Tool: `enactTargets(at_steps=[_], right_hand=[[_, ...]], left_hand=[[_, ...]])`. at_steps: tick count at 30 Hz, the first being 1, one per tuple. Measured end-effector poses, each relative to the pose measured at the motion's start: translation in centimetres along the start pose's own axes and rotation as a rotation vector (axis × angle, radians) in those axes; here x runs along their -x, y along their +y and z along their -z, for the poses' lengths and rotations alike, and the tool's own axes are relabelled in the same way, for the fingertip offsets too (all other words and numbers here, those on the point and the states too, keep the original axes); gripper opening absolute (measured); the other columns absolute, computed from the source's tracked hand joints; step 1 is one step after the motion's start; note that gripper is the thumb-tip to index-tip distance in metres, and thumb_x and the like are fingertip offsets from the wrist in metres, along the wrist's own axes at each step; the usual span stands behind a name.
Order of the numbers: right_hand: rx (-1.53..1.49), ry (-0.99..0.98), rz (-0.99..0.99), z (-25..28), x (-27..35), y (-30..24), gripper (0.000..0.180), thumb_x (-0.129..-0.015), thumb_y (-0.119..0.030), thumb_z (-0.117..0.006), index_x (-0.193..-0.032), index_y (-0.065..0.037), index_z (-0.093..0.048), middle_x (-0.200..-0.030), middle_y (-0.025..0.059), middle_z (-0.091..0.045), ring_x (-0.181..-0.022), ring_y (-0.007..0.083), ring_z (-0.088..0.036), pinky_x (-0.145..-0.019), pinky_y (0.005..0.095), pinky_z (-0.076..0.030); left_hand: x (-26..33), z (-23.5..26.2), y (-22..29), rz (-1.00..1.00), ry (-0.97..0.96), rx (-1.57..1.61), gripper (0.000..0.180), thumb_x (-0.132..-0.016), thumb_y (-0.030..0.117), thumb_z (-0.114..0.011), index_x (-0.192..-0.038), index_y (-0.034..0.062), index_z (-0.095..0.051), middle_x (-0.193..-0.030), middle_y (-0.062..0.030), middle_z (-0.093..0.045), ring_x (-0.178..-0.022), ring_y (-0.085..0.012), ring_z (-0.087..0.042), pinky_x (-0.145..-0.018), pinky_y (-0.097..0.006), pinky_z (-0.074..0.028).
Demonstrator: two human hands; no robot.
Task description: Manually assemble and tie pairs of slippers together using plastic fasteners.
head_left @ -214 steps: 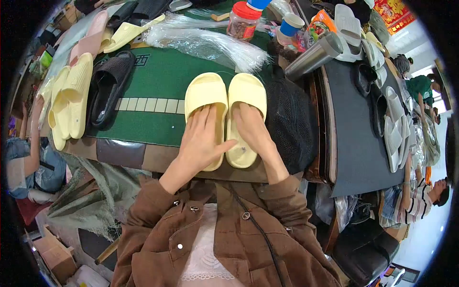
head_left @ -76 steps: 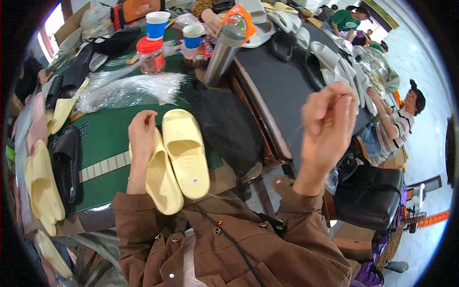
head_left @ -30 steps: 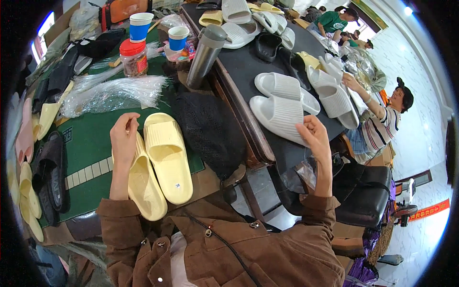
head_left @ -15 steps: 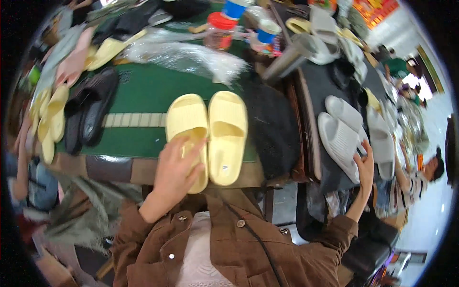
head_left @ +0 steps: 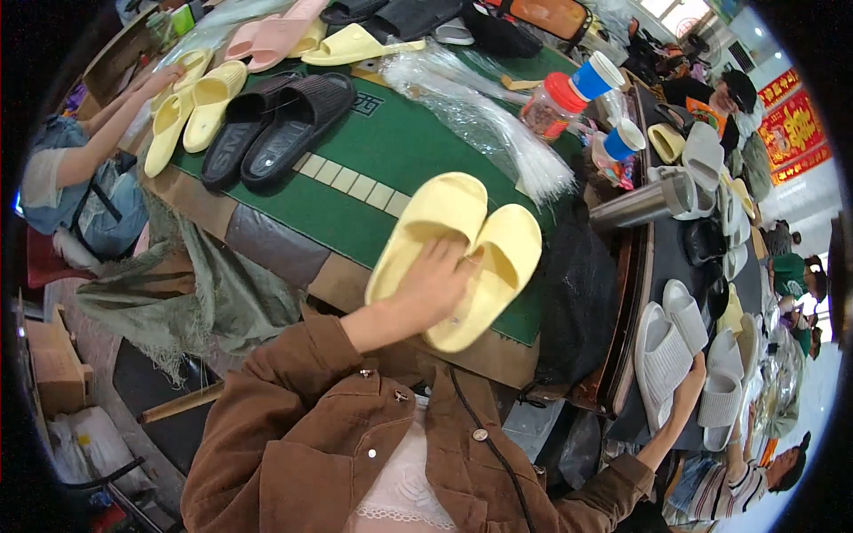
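Note:
A pair of pale yellow slippers (head_left: 511,244) lies tilted at the near edge of the green mat (head_left: 391,160), toes pointing away. My left hand (head_left: 435,284) reaches across the left slipper, its bent fingers closed at the inner edges where the two meet. Over on the dark table to the right, a pair of light grey slippers (head_left: 657,355) lies with ribbed straps up. My right hand (head_left: 687,391) is closed against the heel end of the right grey slipper; its fingers are partly hidden.
Black slippers (head_left: 298,133), other yellow slippers (head_left: 213,98) and pink slippers (head_left: 271,40) lie left and far. Clear plastic wrap (head_left: 471,107), a red-lidded jar (head_left: 551,107), paper cups (head_left: 595,75) and a metal cylinder (head_left: 644,204) stand beyond. A person's arms (head_left: 115,129) reach in at left.
The view has swung, shifting the scene. The yellow slippers now tilt to the right, and my left hand has moved from the left slipper to between both. My right hand stays at the grey slippers.

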State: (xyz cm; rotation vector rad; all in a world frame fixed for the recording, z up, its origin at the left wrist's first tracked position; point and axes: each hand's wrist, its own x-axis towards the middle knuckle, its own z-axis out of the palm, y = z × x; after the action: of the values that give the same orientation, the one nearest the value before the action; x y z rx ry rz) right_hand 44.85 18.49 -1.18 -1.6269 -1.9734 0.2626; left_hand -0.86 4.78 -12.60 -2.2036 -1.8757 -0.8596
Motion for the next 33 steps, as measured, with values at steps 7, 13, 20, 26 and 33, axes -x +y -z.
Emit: enactTargets(at_steps=[7, 13, 20, 26, 33], right_hand=[[-0.021, 0.002, 0.007, -0.1, 0.0, 2.3, 0.035, -0.085, -0.006, -0.049, -0.118, 0.003, -0.054, -0.115, 0.0168, -0.060, -0.108, 0.0294, -0.056, -0.093, 0.0335, -0.040], [-0.037, -0.085, 0.029, 0.2, 0.3, 1.6, 0.035, -0.082, -0.002, -0.053, -0.117, 0.003, -0.055, -0.113, 0.0136, -0.059, -0.109, 0.0259, -0.054, -0.095, 0.0314, -0.038], [0.039, -0.008, 0.050, 0.4, 0.8, -0.5, 0.022, -0.081, -0.003, -0.055, -0.101, 0.003, -0.058, -0.091, 0.0109, -0.058, -0.086, 0.0217, -0.054, -0.080, 0.0279, -0.041], [-0.004, -0.053, -0.008, -0.2, 0.7, -0.3, 0.023, -0.079, -0.002, -0.058, -0.101, 0.003, -0.061, -0.089, 0.0064, -0.059, -0.080, 0.0145, -0.054, -0.072, 0.0240, -0.041], [-0.213, -0.117, 0.189, -3.1, 3.0, -13.8, 0.037, -0.078, -0.001, -0.067, -0.114, 0.003, -0.060, -0.114, 0.0067, -0.061, -0.102, 0.0153, -0.057, -0.088, 0.0262, -0.043]], left_hand=[[0.7, 5.0, -8.4, 0.164, 0.225, -0.028, 0.048, -0.072, -0.003, -0.049, -0.120, -0.0003, -0.056, -0.100, -0.0189, -0.054, -0.091, -0.0353, -0.053, -0.082, -0.042, -0.045], [0.2, 15.8, -23.0, 0.344, 0.460, -0.399, 0.028, -0.079, 0.005, -0.054, -0.105, -0.0008, -0.063, -0.102, -0.0218, -0.060, -0.097, -0.0373, -0.058, -0.086, -0.041, -0.046], [3.5, 18.3, -34.4, 0.734, 0.437, -0.115, 0.032, -0.083, 0.009, -0.050, -0.111, 0.0033, -0.064, -0.097, -0.0176, -0.063, -0.091, -0.0295, -0.060, -0.082, -0.034, -0.046], [7.4, 18.7, -36.7, 0.635, 0.351, -0.175, 0.035, -0.086, 0.014, -0.051, -0.118, 0.0046, -0.059, -0.110, -0.0192, -0.060, -0.104, -0.0284, -0.056, -0.091, -0.034, -0.041], [2.8, 15.3, -20.7, 0.493, 0.544, -0.159, 0.026, -0.087, 0.009, -0.052, -0.112, 0.0049, -0.061, -0.125, -0.0158, -0.054, -0.120, -0.0293, -0.048, -0.102, -0.037, -0.035]])
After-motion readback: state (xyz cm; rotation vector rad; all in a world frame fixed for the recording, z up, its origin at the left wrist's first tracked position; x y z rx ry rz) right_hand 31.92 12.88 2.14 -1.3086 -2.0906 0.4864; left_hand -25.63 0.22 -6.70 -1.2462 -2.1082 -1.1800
